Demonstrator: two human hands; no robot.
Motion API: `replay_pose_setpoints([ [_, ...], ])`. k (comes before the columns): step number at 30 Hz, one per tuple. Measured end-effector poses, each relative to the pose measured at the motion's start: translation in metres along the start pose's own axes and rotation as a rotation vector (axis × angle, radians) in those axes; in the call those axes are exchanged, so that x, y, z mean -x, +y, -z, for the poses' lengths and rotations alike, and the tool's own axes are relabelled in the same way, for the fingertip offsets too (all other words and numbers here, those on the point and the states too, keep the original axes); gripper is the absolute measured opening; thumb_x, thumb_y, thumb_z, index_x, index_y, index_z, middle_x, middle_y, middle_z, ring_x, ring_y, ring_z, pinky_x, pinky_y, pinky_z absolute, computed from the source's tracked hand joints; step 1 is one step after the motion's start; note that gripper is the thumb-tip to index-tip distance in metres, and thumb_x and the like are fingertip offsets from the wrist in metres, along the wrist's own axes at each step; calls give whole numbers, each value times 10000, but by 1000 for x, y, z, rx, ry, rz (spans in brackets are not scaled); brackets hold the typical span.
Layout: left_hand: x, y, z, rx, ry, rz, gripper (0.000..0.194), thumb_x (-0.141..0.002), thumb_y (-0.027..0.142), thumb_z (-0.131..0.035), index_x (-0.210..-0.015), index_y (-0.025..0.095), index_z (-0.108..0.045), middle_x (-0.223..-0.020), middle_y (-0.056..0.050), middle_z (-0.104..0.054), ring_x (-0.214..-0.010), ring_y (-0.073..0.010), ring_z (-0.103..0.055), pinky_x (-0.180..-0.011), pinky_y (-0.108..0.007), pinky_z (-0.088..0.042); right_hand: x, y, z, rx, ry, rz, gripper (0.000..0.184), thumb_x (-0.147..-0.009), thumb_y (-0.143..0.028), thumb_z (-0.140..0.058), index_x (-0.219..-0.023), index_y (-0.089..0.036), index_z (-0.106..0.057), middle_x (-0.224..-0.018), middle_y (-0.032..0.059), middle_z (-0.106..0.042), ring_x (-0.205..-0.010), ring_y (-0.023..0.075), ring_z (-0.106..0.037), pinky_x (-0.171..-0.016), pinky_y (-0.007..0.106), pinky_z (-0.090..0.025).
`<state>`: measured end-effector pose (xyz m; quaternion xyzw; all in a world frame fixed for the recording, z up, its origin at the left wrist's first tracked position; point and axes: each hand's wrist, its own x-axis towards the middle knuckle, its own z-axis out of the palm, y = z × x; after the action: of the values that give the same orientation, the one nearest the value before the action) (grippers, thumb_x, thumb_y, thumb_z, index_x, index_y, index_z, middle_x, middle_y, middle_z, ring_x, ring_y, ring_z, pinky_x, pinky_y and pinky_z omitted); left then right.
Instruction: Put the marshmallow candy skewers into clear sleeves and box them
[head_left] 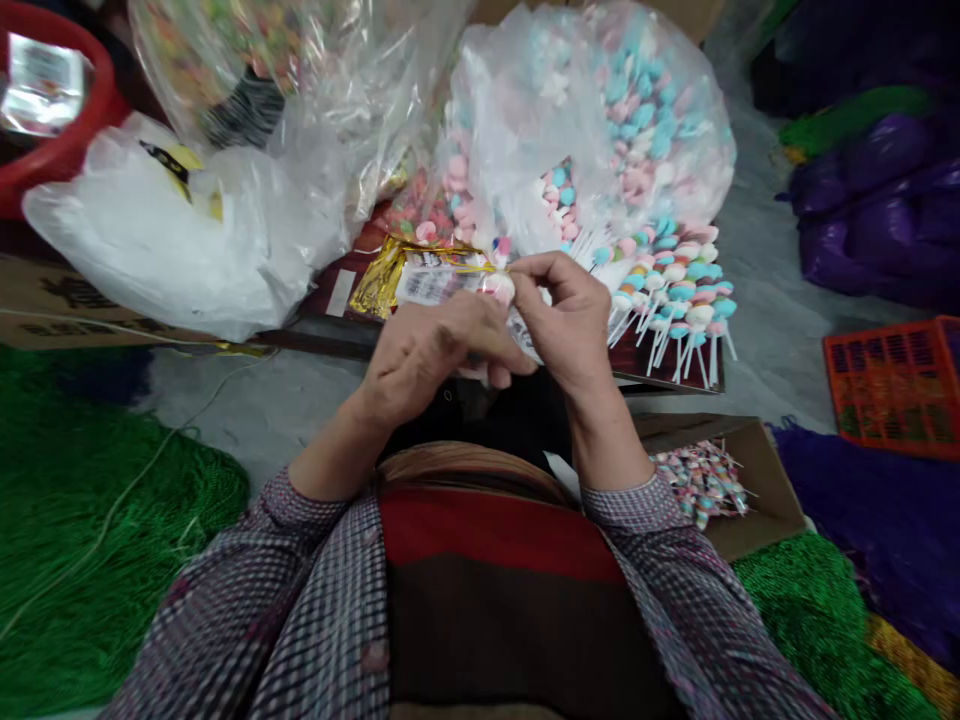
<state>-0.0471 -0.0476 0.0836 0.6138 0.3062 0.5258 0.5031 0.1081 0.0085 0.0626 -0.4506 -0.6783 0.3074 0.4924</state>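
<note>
Both hands meet over the near edge of the table. My left hand (450, 340) is closed, its fingers curled around the lower part of a marshmallow lollipop (498, 288) in a clear wrapper. At the wrapper's top, the thumb and forefinger of my right hand (566, 310) pinch a thin gold twist tie (480, 267). A bundle of gold twist ties (381, 280) lies just left, beside printed clear wrappers (424, 284). To the right, many pink, white and blue marshmallow sticks (679, 285) are heaped with their white sticks toward me. My fingers partly hide the held piece.
Behind the hands stands a big clear bag of marshmallows (645, 110); a white plastic bag (180, 240) lies left. A cardboard box (765, 490) of wrapped candies sits low right, near an orange crate (896, 385). Green stringy material (97, 520) covers the floor at left.
</note>
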Motion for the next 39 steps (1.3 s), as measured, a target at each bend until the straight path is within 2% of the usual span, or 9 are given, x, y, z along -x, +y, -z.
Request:
replay_pose_setpoints([
  [4,-11,-23,4,8,-12,306,789,-935,800,-227,-935,216,-757,-567,-44,-611,-491,-163,-495,-506,-333,-374,4,-18,7,33,22,114,132,-907,-310,-647,-815,-223,-685,-750,-4,-686,-732,147,-647,-744,324,-549],
  [7,-21,-25,13,295,205,372,905,-935,790,-47,-894,193,-726,-436,26,-370,-350,-97,-238,-395,-282,-200,14,-22,9,96,-141,233,111,-891,-244,-650,-782,-232,-668,-711,-23,-663,-696,137,-628,-715,311,-532],
  [13,-9,-17,21,59,-69,433,811,-885,852,-315,-663,178,-708,-335,40,-287,-310,-63,-218,-361,-259,-144,13,-19,11,163,-50,223,137,-877,-160,-594,-761,-212,-646,-716,-19,-643,-705,137,-611,-715,305,-502],
  [16,-9,-35,19,67,32,423,768,-901,829,-327,-754,186,-721,-370,53,-291,-309,-55,-189,-332,-256,-124,17,-21,8,165,-65,237,134,-879,-185,-614,-753,-214,-649,-703,-12,-638,-697,141,-597,-718,309,-497],
  [22,-8,-38,24,-89,48,173,348,-832,563,-744,-978,248,-755,-578,28,-558,-491,-98,-531,-454,-232,-433,26,-5,10,-62,-212,-49,140,-836,-220,-652,-698,-202,-639,-694,-18,-645,-676,126,-582,-694,290,-484],
  [26,-3,-32,20,-481,-225,-137,158,-941,331,-642,-980,285,-789,-728,-2,-701,-686,-128,-648,-637,-259,-514,22,5,25,-336,-226,-272,206,-801,-401,-766,-763,-220,-675,-818,-2,-690,-785,145,-628,-750,310,-525],
  [31,2,-49,-15,-897,-293,-468,322,-991,190,-494,-1045,313,-787,-703,7,-679,-708,-133,-624,-714,-280,-489,41,6,41,-613,-239,-441,370,-713,-515,-860,-736,-235,-619,-859,6,-695,-766,150,-652,-695,297,-540],
  [35,4,-56,-33,-853,-487,-393,357,-1001,198,-455,-1150,283,-768,-694,1,-670,-666,-133,-612,-672,-274,-464,72,14,76,-652,-2,-553,306,-697,-431,-873,-795,-243,-651,-657,-34,-639,-569,125,-594,-490,242,-440],
  [39,-9,-67,-5,-847,-189,-220,348,-1016,260,-447,-1169,175,-747,-819,-63,-711,-780,-168,-634,-712,-303,-493,98,24,138,-463,486,-402,165,-738,-301,-799,-788,-238,-655,-668,-51,-638,-598,98,-629,-582,245,-521],
])
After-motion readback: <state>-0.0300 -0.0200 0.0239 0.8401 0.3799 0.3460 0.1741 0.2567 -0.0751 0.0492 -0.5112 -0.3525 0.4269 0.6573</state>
